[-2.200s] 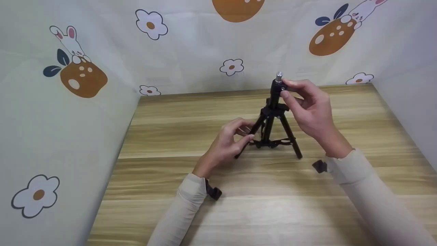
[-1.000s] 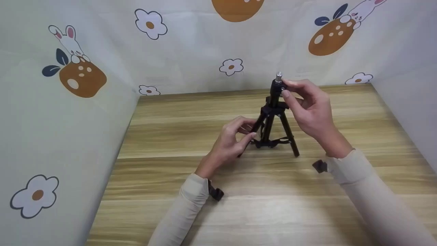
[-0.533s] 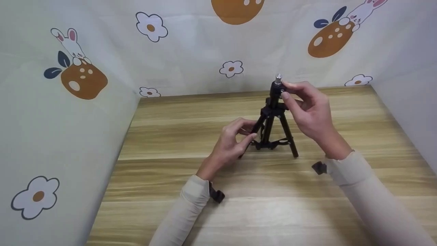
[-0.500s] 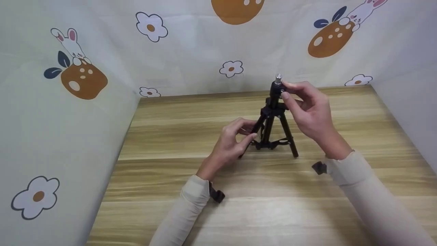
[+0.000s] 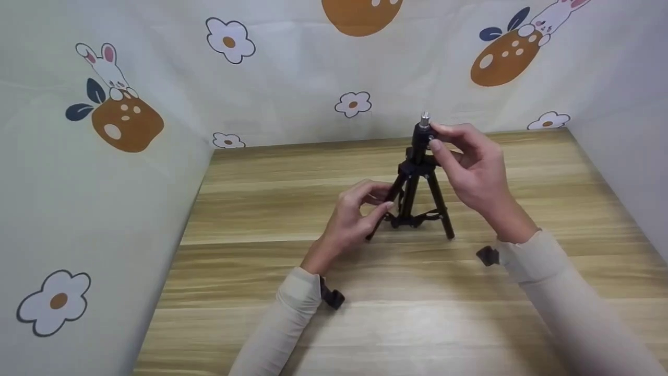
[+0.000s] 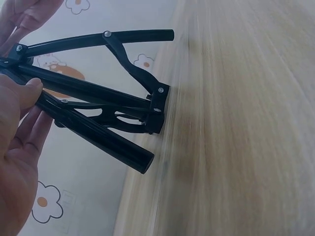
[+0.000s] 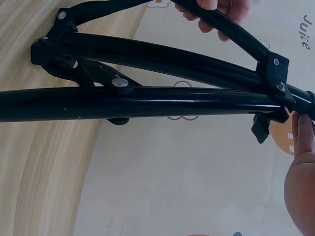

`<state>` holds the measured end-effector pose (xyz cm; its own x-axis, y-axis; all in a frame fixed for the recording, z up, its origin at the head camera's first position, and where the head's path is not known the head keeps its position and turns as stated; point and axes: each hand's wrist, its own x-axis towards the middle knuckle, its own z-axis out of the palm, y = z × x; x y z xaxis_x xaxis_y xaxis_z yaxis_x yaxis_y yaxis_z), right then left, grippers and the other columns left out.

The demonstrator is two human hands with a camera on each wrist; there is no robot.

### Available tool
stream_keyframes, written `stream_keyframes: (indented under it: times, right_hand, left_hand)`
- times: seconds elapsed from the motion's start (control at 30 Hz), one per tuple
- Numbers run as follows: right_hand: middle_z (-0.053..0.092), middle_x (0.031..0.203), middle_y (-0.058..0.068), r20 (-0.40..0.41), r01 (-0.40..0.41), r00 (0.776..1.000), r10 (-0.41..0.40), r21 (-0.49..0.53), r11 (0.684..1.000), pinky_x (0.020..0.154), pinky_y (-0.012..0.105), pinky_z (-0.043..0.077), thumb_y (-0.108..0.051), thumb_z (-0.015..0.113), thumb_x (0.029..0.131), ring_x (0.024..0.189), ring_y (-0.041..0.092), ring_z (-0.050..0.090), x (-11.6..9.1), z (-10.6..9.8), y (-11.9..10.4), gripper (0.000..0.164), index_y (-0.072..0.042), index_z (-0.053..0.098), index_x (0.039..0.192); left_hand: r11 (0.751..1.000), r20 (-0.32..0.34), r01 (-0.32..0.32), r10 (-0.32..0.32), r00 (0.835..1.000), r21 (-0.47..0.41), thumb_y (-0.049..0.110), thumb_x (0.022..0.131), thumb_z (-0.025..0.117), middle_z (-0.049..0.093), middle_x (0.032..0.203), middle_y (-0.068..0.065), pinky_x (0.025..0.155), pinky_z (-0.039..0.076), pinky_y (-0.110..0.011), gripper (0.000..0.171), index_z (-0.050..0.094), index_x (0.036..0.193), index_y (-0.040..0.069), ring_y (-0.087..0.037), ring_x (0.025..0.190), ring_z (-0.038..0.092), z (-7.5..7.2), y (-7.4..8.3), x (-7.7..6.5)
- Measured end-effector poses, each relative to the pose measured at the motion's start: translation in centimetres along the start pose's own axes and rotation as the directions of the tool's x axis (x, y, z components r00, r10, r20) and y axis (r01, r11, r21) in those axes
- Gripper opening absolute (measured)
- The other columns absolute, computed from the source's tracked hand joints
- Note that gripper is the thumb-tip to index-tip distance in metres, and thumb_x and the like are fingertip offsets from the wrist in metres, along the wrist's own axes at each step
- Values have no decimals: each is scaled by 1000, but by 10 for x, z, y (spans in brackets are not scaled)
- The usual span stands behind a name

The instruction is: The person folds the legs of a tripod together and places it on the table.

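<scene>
Fingers [image 5: 462, 132] pinch the tripod [image 5: 410, 194], right hand [image 5: 477, 169] above left [image 5: 348, 216].

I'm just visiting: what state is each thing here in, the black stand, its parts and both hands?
Black stand: upright, held by both hands
Legs: spread apart
Braces: folded out between legs and centre
Silver stud: bare, pointing up
Black knob: tight or loose, cannot tell
Left hand: holding a leg
Right hand: pinching the stand's top
</scene>
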<state>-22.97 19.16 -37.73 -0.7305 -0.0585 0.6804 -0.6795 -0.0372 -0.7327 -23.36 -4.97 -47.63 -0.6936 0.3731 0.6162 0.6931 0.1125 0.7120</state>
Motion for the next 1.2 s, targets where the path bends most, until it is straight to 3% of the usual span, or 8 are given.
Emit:
stream_keyframes:
  times: [1.2]
  right_hand:
    - [76, 126, 12, -9, 11, 1000, -11, -9, 1000, 89, 30, 69, 13, 68, 99, 116, 23, 77, -1, 0, 0, 25, 15, 69, 124]
  left_hand:
    - [999, -37, 15, -16, 999, -30, 8, 99, 79, 79, 113, -12, 90, 69, -28, 24, 74, 121, 0, -18, 101, 77, 6, 5, 5]
